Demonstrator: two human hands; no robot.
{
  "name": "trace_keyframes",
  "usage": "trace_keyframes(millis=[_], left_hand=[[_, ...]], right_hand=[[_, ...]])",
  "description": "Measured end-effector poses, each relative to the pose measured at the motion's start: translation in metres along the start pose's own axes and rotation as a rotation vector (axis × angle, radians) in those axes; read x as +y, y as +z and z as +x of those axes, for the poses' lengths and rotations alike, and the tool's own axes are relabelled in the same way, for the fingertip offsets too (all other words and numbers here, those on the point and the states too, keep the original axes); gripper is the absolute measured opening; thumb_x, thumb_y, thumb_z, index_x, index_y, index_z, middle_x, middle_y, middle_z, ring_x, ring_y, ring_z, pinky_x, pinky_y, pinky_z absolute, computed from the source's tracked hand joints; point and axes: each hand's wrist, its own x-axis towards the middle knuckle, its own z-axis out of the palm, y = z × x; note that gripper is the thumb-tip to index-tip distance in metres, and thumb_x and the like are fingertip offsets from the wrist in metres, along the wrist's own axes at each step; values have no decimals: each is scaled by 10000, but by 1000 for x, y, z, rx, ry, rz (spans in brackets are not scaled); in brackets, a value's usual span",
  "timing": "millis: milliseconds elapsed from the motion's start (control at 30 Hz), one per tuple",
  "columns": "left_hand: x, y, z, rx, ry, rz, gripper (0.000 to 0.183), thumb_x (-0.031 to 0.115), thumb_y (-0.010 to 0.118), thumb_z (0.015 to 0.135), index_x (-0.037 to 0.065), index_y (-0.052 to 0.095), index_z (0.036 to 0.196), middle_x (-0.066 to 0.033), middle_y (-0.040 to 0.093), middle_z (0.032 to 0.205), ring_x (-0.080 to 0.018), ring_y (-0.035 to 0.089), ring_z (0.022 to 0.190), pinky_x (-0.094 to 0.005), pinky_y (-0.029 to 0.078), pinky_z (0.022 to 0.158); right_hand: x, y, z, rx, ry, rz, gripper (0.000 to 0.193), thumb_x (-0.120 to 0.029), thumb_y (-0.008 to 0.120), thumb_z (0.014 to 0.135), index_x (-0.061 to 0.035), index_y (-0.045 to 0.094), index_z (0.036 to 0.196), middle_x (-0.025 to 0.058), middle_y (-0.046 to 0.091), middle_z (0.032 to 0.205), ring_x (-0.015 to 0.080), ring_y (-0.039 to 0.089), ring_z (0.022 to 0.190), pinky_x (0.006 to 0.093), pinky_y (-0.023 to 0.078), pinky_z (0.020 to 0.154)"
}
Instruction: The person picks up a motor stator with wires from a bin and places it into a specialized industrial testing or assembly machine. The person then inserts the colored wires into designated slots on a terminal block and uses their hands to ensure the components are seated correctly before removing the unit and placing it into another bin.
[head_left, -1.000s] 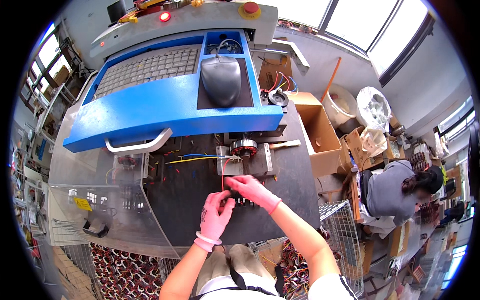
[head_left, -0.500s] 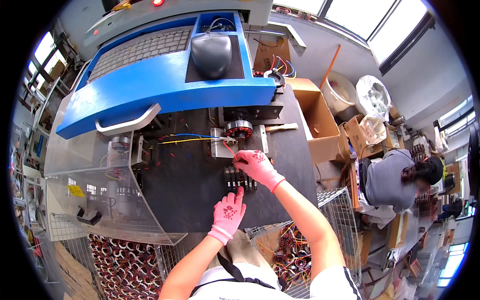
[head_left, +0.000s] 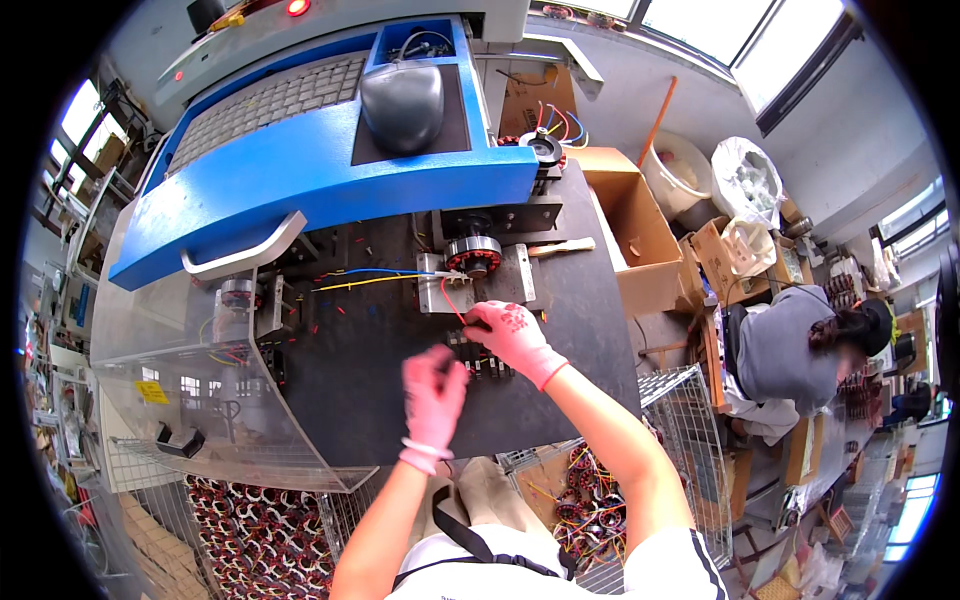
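My right hand, in a pink glove, pinches the end of a red wire. That wire runs up to a copper-wound motor stator mounted on a metal fixture. A blue wire and a yellow wire stretch left from the same stator. Just below my right hand sits a row of black terminal clips, partly covered by it. My left hand, gloved alike, is left of the clips; motion smears its fingers, and nothing can be made out in them.
A blue keyboard drawer with a mouse overhangs the dark work surface. A clear cover stands at left, a brush and cardboard box at right. Wire baskets of stators are below. Another person sits far right.
My left hand has moved up and left, off the front of the terminal clips. My right hand keeps the red wire near the same spot. The view has shifted slightly.
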Motion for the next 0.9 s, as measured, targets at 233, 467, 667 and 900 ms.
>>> trace_keyframes(millis=[233,467,667,900], left_hand=[[82,-49,108,131,-79,-1015,368,347,478,995,54,543,1207,-66,623,1004,-115,592,755,-224,469,612],[61,-30,-6,-207,-132,-527,228,196,544,972,34,588,1127,2,606,923,-63,559,747,-209,449,617],[18,-1,-33,-268,218,731,535,334,623,845,136,499,1327,-64,521,1015,-238,581,879,-394,492,719],[-4,9,-37,-340,234,966,528,336,596,853,177,489,1345,-30,506,977,-199,551,860,-375,462,693]], right_hand=[[-32,-9,26,-310,468,1050,375,-392,582,941,-26,660,970,-26,513,652,64,475,607,229,399,564],[-26,-25,30,-326,435,891,191,-214,680,869,-32,644,823,-15,593,677,56,524,588,224,405,517],[-26,-35,12,-255,321,254,168,-182,648,847,-27,643,910,55,628,682,128,596,602,302,479,590],[-15,-16,10,-149,97,-20,177,-205,648,829,-42,596,874,163,640,795,354,628,751,422,488,666]])
